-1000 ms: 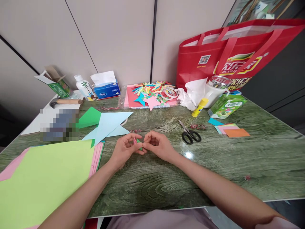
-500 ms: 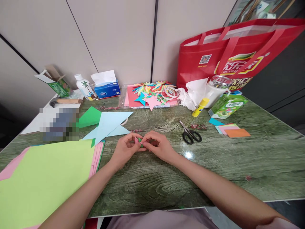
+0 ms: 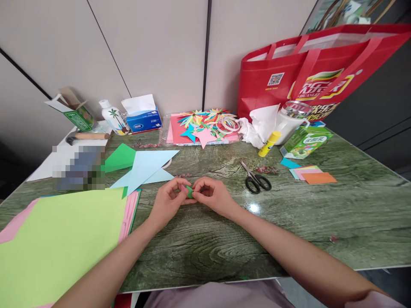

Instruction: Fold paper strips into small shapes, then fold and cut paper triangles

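Between my two hands, just above the green table (image 3: pixel 205 239), is a small piece of folded paper (image 3: pixel 189 192), green with a bit of pink. My left hand (image 3: pixel 170 196) pinches it from the left with thumb and fingers. From the other side, my right hand (image 3: pixel 213 196) grips its right part between thumb and fingertips. Much of the folded paper is hidden by the fingers. To the right of my right hand lie black-handled scissors (image 3: pixel 255 179), partly spread. Light blue paper triangles (image 3: pixel 147 169) and a green paper piece (image 3: pixel 122 157) lie beyond my left hand.
A stack of coloured sheets (image 3: pixel 64 239) covers the left front. Paper stars (image 3: pixel 205 136) and tape rolls (image 3: pixel 229 124) lie at the back. A glue stick (image 3: pixel 269 143), mug (image 3: pixel 290 124), green carton (image 3: pixel 305 143), coloured strips (image 3: pixel 319 177) and red bag (image 3: pixel 272 94) are on the right. A hammer (image 3: pixel 90 136) lies back left.
The folded paper has turned a little in my fingers, so more green and less pink now shows. Both hands stay in nearly the same place.
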A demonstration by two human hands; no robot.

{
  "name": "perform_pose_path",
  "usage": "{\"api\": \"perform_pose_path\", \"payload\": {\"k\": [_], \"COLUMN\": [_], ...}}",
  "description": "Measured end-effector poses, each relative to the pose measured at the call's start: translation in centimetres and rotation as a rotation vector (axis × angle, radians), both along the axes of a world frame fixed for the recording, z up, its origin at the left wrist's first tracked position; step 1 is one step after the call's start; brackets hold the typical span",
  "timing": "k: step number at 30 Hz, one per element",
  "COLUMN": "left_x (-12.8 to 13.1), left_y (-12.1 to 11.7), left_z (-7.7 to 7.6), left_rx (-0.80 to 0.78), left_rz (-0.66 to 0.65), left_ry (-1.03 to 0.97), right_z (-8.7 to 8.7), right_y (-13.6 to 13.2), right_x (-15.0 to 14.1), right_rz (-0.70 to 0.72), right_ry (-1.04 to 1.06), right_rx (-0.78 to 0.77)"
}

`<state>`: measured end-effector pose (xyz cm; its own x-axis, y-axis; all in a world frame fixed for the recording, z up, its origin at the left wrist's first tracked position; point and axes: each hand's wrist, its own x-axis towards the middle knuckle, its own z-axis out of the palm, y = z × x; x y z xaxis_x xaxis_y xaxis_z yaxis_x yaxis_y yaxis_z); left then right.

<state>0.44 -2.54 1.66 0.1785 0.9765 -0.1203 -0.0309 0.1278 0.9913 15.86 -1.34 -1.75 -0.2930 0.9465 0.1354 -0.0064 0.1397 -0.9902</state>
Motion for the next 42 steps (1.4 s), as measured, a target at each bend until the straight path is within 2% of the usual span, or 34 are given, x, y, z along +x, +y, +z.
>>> {"api": "perform_pose_path", "payload": {"k": [4, 15, 22, 30, 42], "left_x": [-0.05, 0.43, 0.47, 0.44, 0.94], "left_y": [-0.05, -0.26, -0.28, -0.31, -0.76], "left_z": [-0.16, -0.23, -0.16, -0.36, 0.01], "left_rx": [0.003, 0.048, -0.005, 0.039, 0.088], "left_rz": [0.004, -0.041, -0.028, 0.022, -0.016], "left_ry": [-0.015, 0.011, 0.004, 0.019, -0.004], "right_z": [0.01, 0.33, 0.70, 0.63, 0.70], "right_y": [0.05, 0.35, 0.29, 0.28, 0.35], "right_x": [-0.07, 0.18, 0.08, 0.18, 0.10], "right_rz": [0.018, 0.024, 0.029, 0.033, 0.009], "right_ry": [0.039, 0.043, 0.112, 0.132, 0.077], "right_rx": [-0.067, -0.099, -0.172, -0.150, -0.106]}}
